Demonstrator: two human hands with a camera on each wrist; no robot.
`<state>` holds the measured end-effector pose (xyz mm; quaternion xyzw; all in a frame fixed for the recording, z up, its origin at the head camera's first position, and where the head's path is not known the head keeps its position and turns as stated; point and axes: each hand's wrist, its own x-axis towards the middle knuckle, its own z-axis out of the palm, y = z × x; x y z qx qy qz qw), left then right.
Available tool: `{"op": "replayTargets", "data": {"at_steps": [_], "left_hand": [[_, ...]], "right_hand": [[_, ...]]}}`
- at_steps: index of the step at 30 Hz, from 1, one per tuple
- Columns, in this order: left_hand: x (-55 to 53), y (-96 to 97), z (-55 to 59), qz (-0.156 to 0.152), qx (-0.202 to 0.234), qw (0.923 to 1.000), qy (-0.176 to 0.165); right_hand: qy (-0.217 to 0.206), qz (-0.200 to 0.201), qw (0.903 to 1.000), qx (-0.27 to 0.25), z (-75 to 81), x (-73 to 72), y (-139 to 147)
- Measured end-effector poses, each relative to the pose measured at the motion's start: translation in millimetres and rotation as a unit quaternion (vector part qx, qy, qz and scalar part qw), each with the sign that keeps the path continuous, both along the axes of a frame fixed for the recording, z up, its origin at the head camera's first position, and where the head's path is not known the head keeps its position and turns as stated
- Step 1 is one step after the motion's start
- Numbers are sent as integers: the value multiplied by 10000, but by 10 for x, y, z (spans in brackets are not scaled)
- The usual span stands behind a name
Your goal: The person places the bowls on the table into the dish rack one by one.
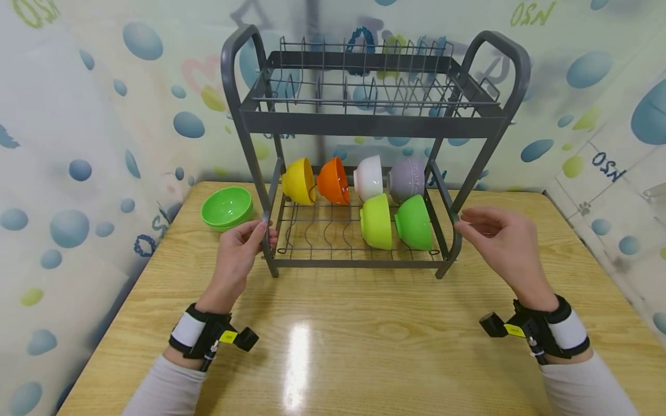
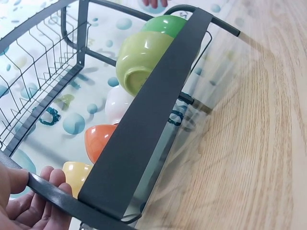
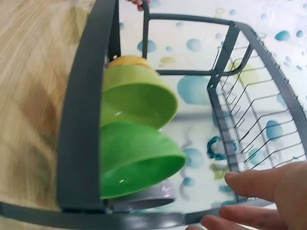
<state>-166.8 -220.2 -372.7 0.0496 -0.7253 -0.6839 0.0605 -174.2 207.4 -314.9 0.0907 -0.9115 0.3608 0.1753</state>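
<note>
Spotted walls [image 1: 583,147] back the table [image 1: 390,323] bearing the rack [image 1: 374,125], its bowls [image 1: 376,225] edgewise, probably to drain; left hand [image 1: 236,251] pinches the left rail [image 1: 273,188], perhaps for balance; right hand [image 1: 504,245] spreads loosely at the right rail [image 1: 444,188].

On the wall [image 1: 73,110], at the far right, olive-green letters [image 1: 533,14] show N, S and O; some look mirrored, so their order cannot be told. Dark blue letters [image 1: 609,166] on the right side of the wall show N, S and O as well, slanted. The yellow-green letters [image 1: 36,13] at the far left are cut off by the edge and only partly legible. The purple bowl [image 1: 407,180] in the rack [image 1: 359,264] bears raised lettering, too small to read. The left strap [image 1: 188,329] and right strap [image 1: 569,332] each carry a yellow label with dark print, too small to read.
</note>
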Motion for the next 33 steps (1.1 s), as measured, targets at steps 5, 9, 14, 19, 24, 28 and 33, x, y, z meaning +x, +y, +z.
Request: {"op": "replayTargets", "data": {"at_steps": [5,9,14,19,24,28,33], "left_hand": [[1,-4,-8,-11,-23,10000,28],[2,-14,-15,-47,-61,10000,35],[8,-61,-25,-18,-640,9979,68],[-22,-196,-51,578,-2028,9742,802],[-111,-397,-54,1305,-3666,9018,1881],[-167,-555,-35,1423,-4599,8530,2016],[-198,-698,-51,1059,-5359,8196,1728]], "right_hand": [[-518,-132,9986,40,-162,-21,91],[-1179,-23,9926,-293,-258,-52,112],[-1704,273,9805,-942,-326,-86,129],[-1834,545,9736,-1247,-363,-125,144],[-1884,641,9704,-1367,-376,-148,165],[-1886,647,9709,-1328,-383,-152,181],[-1843,655,9724,-1272,-393,-154,192]]}}
